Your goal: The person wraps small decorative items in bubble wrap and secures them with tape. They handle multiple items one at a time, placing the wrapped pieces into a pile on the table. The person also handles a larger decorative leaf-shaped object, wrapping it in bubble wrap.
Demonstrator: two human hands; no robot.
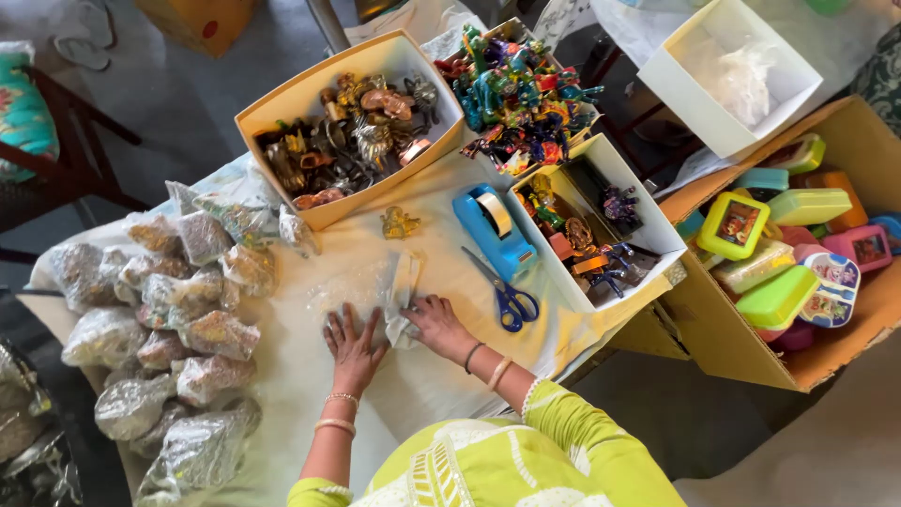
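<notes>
2 hands flat on the table, both on 1 clear plastic bag [375,286] lying on the white cloth [413,385] near the table's front edge. Left hand [354,345] palm down, fingers spread, pressing the bag's near side. Right hand [436,324] just beside it, fingers loosely together over a folded bit of the plastic; whether it pinches the fold, cannot tell.

Just beyond the bag: 1 small gold figurine [400,223] standing alone. To its right, a blue tape dispenser [495,230], then blue-handled scissors [508,296] lying shut, close to the right hand.

Further back, 3 open boxes: a tan box [282,99] of metallic figurines, a box of bright painted figurines [516,94], and a white box [648,221] holding a few more.

Left of the hands, a heap of filled, wrapped packets [178,329] along the table edge.

Off the table to the right, a cardboard carton [845,150] of coloured plastic lunch boxes, and 1 white box with loose plastic [732,70].
</notes>
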